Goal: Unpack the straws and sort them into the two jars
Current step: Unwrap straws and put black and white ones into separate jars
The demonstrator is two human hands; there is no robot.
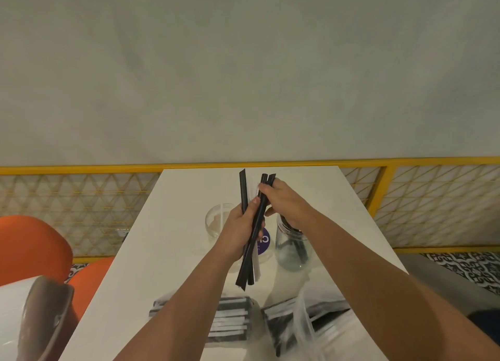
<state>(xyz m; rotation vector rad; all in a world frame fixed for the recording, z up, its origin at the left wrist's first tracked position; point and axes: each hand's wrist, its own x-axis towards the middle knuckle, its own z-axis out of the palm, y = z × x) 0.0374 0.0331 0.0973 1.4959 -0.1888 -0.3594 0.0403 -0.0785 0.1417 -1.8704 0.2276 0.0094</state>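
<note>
My left hand [238, 232] grips a small bundle of black straws [250, 249] upright above the white table [167, 241], with a white wrapped one among them. My right hand [284, 201] pinches the top of a black straw in that bundle. Behind the hands stand two glass jars: the left jar [216, 220] holds a white straw, the right jar [293, 249] holds black straws. Near me lie two packs of wrapped black and white straws [230, 322], the right-hand pack [286, 331] in a clear plastic bag.
A round purple sticker [263, 243] lies on the table between the jars. Orange chairs [32, 247] stand at the left, with a white and brown chair back [40, 320] nearest. A yellow mesh railing [405, 198] runs behind the table.
</note>
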